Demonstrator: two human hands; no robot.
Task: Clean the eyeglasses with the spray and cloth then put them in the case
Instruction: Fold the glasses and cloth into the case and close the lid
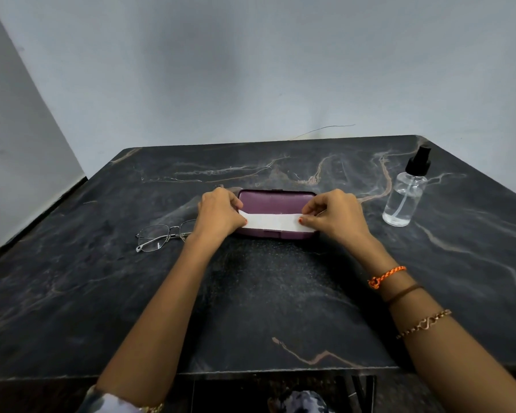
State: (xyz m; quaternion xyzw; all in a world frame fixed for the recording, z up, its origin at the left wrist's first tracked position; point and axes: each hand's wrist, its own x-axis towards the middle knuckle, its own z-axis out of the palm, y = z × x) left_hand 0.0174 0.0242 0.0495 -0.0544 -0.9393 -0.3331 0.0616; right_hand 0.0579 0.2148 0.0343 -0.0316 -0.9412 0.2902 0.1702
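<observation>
A purple glasses case lies shut in the middle of the dark marble table. A folded white cloth is stretched across its lid. My left hand pinches the cloth's left end and my right hand pinches its right end. Thin metal-framed eyeglasses lie on the table just left of my left wrist, partly hidden by it. A clear spray bottle with a black nozzle stands upright at the right, apart from both hands.
A pale wall rises behind the table's far edge. The near edge runs across the bottom, with dark space and patterned fabric below it.
</observation>
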